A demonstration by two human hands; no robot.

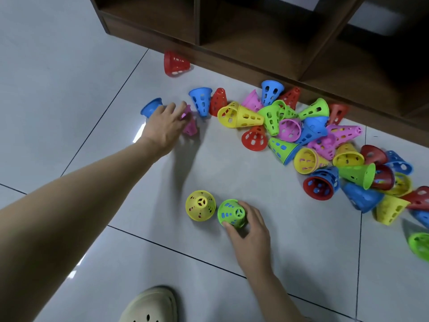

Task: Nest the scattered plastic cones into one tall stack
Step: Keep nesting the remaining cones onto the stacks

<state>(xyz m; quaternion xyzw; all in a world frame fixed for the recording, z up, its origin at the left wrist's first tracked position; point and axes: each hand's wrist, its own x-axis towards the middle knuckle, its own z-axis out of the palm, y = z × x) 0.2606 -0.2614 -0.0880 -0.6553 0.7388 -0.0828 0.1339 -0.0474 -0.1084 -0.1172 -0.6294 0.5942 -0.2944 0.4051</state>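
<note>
one head-worn, wide-angle view — it looks forward and steeply down at the floor (232, 163) from standing height, near enough that both forearms fill the lower frame — facing the shelf (255, 43) along the top edge.

Home room: grey tiled floor (290, 240), dark wooden cubby shelf (267, 43), foam clog (148, 305).

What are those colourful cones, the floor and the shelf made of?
The cones look like moulded plastic: bright uniform colours, thin walls, cut-out holes. The floor seems glazed tile: pale, glossy reflections, dark grout lines. The shelf appears to be dark brown wood or laminate board; which one cannot be told.
</note>
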